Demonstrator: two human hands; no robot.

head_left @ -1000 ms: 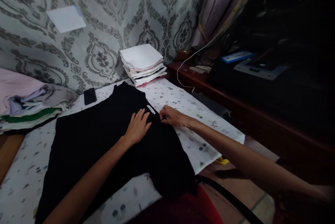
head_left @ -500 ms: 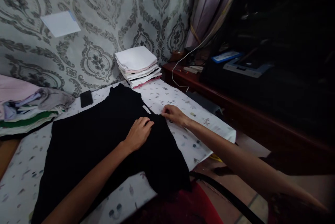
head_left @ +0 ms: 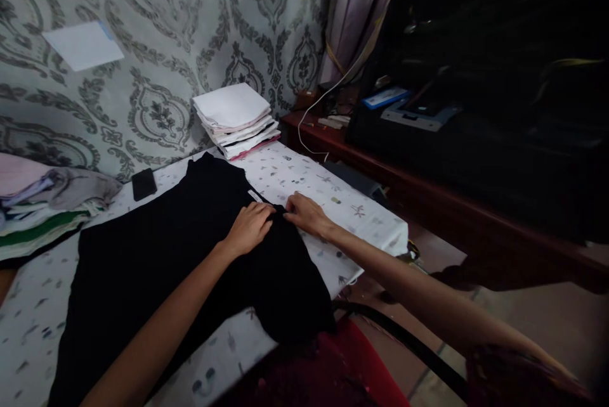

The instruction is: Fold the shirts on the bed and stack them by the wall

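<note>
A black shirt (head_left: 157, 261) lies spread over the bed-like surface, its neckline and white label (head_left: 255, 196) toward the far side. My left hand (head_left: 250, 229) rests on the cloth just below the label, its bent fingers closed on the fabric by the neckline. Close beside it, my right hand (head_left: 307, 213) pinches the shirt's shoulder edge between thumb and fingers. Only a small gap separates the two hands. The fingertips are partly hidden against the dark cloth.
A stack of folded clothes (head_left: 233, 118) stands by the wall on the patterned white sheet (head_left: 304, 172). Left of it are a black phone (head_left: 143, 184) and a heap of clothes (head_left: 52, 204). A dark wooden cabinet (head_left: 352, 153) with a white cable (head_left: 304, 118) runs along the right.
My left hand has slid up to the neckline edge, nearer the label. My right hand has closed on the shoulder edge. The view has turned slightly right.
</note>
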